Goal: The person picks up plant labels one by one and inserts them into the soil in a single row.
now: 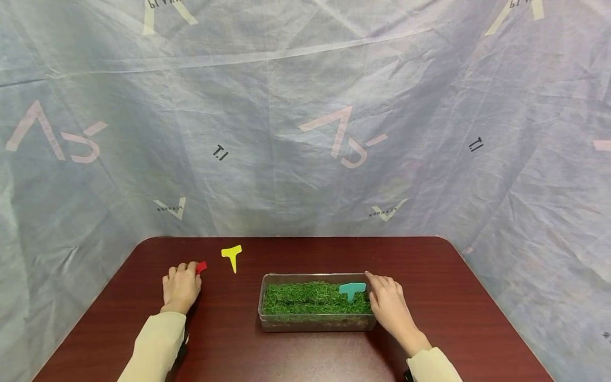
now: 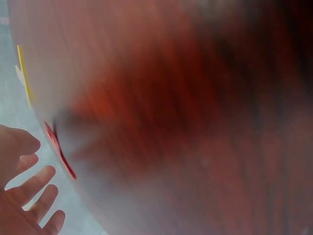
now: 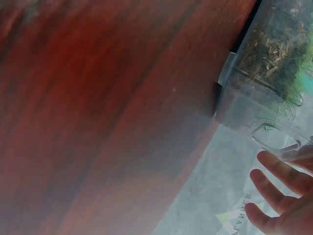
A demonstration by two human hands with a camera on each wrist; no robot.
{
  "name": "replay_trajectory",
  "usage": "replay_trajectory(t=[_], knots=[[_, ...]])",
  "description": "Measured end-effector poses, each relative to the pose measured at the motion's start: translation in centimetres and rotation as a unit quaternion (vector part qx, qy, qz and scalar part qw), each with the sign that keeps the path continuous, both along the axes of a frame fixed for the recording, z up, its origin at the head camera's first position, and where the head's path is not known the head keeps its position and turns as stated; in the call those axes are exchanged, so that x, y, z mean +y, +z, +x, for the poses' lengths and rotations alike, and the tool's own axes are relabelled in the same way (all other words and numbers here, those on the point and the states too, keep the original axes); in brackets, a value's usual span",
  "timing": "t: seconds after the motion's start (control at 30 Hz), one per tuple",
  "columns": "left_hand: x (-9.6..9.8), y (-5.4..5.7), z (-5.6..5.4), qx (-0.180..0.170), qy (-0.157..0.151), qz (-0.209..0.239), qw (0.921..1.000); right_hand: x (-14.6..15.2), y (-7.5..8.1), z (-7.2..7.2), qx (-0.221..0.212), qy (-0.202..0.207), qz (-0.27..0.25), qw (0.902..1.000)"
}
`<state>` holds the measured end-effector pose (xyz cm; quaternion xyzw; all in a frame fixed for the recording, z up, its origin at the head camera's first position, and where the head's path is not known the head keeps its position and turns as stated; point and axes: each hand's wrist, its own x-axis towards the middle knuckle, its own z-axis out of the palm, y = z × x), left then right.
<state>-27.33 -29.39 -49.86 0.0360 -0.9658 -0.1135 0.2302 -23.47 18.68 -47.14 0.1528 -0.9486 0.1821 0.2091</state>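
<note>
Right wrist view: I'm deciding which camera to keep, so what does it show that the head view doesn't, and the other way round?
Only the right wrist view shows the rounded opening in the end of the clear container, and the right hand from its palm side.

Only the head view shows the left hand, the red marker partly hidden by it, the yellow marker and the teal marker's T shape.

Both share the container, green grass, right hand, reddish-brown tabletop and grey printed backdrop.

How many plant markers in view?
3. A yellow marker lies on the table; a red marker is at the left hand, partly hidden in the head view; a teal marker stands in the grass. More could be hidden.
</note>
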Motion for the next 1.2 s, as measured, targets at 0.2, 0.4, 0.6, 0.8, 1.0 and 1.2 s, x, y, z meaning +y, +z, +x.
replay_trajectory(t=[0.2, 0.4, 0.6, 0.8, 1.0, 1.2], knots=[[-0.21, -0.16, -0.13, -0.043, 0.006, -0.003, 0.9991, 0.01, 0.00, 0.03, -0.002, 0.001, -0.001, 1.0000], [-0.18, -0.39, -0.17, -0.073, 0.012, 0.001, 0.9972, 0.04, -0.03, 0.08, 0.000, -0.002, 0.004, 1.0000], [-0.24, -0.48, -0.15, -0.093, 0.012, 0.007, 0.9955, 0.01, 0.06, 0.07, -0.002, -0.003, 0.006, 1.0000], [-0.35, -0.13, -0.09, -0.109, 0.005, 0.010, 0.9940, -0.01, 0.14, 0.08, -0.002, -0.001, 0.007, 1.0000], [-0.33, 0.34, -0.04, -0.147, 0.003, 0.015, 0.9890, 0.00, 0.07, 0.09, -0.001, -0.001, 0.008, 1.0000], [-0.59, 0.18, -0.33, -0.161, -0.002, 0.024, 0.9867, 0.02, 0.07, 0.06, -0.003, -0.001, 0.007, 1.0000]])
